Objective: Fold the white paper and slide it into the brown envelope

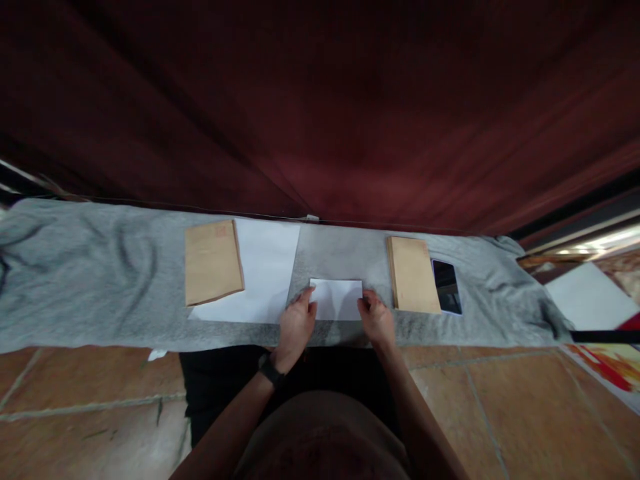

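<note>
A small white sheet of paper [337, 298], perhaps folded, is held level between my two hands over the grey cloth. My left hand [298, 321] pinches its left edge, thumb on top. At the opposite edge my right hand [376, 319] grips it the same way, fingers curled. Left of my hands lies a larger white sheet [267, 267], partly covered by a stack of brown envelopes [213, 262]. To the right of my right hand sits another stack of brown envelopes [414, 273].
A dark-screened phone [447, 287] lies against the right-hand envelopes. The grey cloth [100, 267] covers the narrow surface and is wrinkled on both sides. A dark red curtain [320, 120] hangs behind it. Tiled floor [90, 380] shows in front; papers [593, 300] lie at far right.
</note>
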